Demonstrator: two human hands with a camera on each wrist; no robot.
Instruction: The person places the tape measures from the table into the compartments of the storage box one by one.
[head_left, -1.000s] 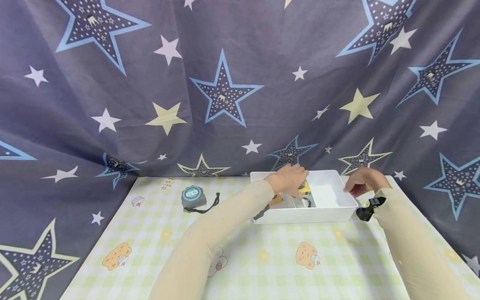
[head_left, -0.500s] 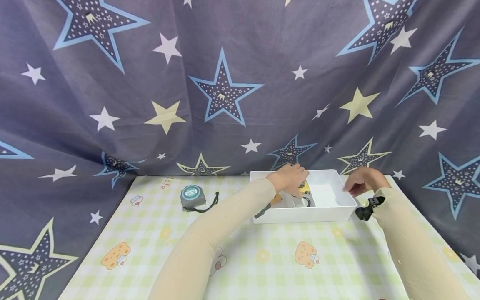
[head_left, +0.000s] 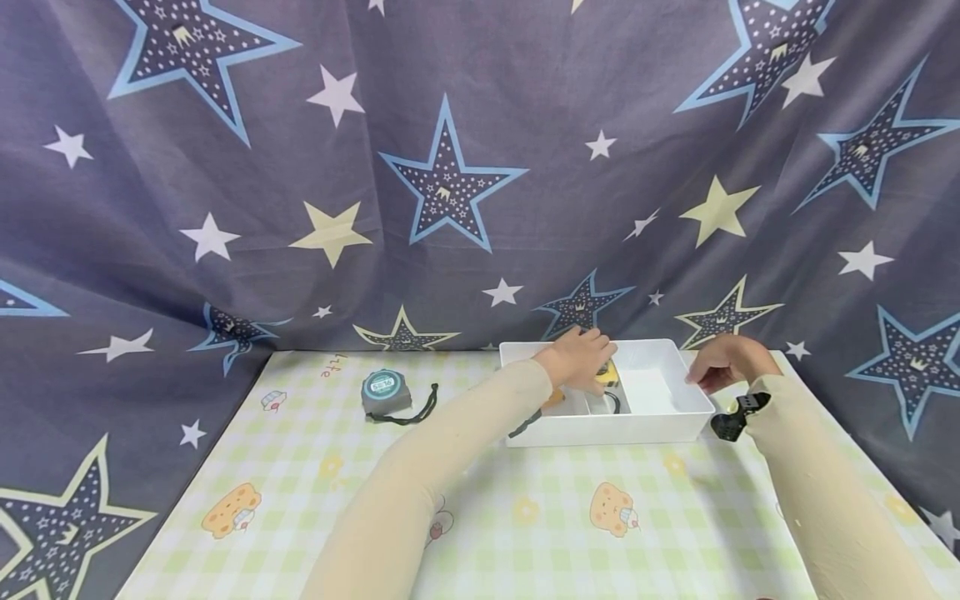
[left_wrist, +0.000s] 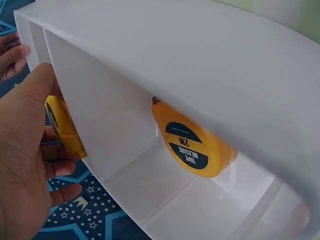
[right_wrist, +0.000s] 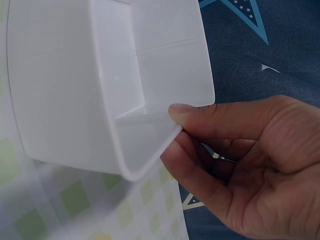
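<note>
A white divided box (head_left: 600, 430) stands at the back right of the table. My left hand (head_left: 579, 360) reaches into its middle compartment and grips a yellow tape measure (left_wrist: 66, 127), thumb on the near side and fingers beyond. A black cord loop (head_left: 615, 403) lies at that tape measure's lower end. In the left compartment sits an orange tape measure (left_wrist: 190, 145) with a dark label. At the box's right end, my right hand (right_wrist: 235, 150) pinches the rim between thumb and fingers. The right compartment holds nothing.
A grey tape measure with a blue dial (head_left: 386, 392) and a black wrist strap (head_left: 408, 419) lies on the table left of the box. A starry dark curtain (head_left: 465, 283) hangs right behind the table's back edge. The tablecloth (head_left: 525, 542) is green checked.
</note>
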